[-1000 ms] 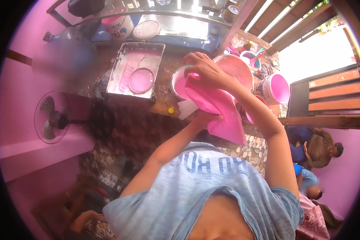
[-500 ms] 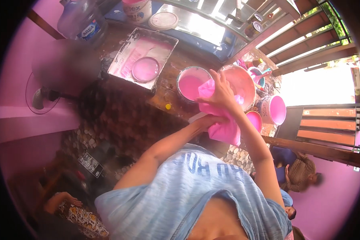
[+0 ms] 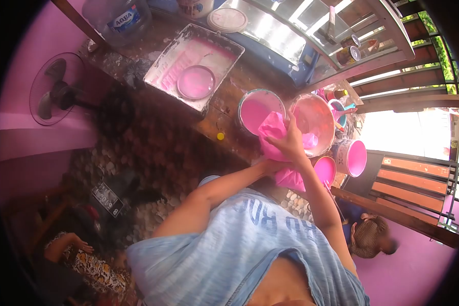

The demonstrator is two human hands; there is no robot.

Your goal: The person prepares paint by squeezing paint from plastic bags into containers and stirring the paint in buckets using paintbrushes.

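A crumpled, soft pink plastic bag [image 3: 272, 135] is in both my hands, in front of my chest. My left hand [image 3: 274, 166] is closed round its lower part, with its fingers largely hidden. My right hand [image 3: 290, 140] grips the bag higher up, fingers and thumb curled against it. Just beyond the bag stands a bucket of pink paint [image 3: 255, 104]. A wider, pale orange tub [image 3: 321, 115] sits to the right, close behind my right hand.
A paint tray [image 3: 160, 76] with a round lid [image 3: 196, 82] lies on the wooden table. Paint-stained buckets [image 3: 351, 157] stand at right. A fan [image 3: 58, 92] and water jug [image 3: 122, 23] are at left. Other people [image 3: 370, 234] are at lower right and lower left.
My right hand's fingers, spread apart before, have now closed in on the bag. The bag looks more bunched up. The view has shifted slightly.
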